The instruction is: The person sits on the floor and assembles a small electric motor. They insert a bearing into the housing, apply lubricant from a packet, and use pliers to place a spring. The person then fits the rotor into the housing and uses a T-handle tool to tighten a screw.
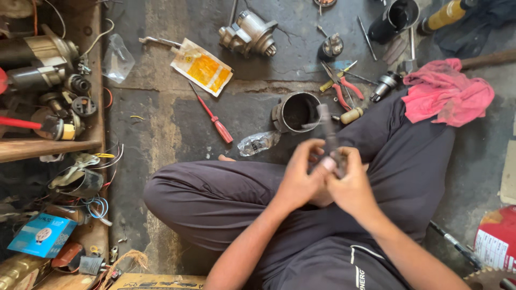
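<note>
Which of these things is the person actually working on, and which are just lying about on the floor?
In hand:
left hand and right hand both grip a dark metal rod, blurred.

Lying about:
metal cylinder housing
red screwdriver
red-handled pliers
pink rag
orange packet

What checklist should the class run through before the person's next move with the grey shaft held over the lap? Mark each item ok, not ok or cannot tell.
1. Both hands on the grey shaft: ok; left hand and right hand hold its lower end.
2. Firmness of grip: cannot tell; the picture is blurred there.
3. Shaft upright: ok; it tilts only slightly.
4. Round metal housing within reach: ok; on the floor just ahead of the hands.
5. Red screwdriver free: ok; it lies untouched on the floor.
</note>
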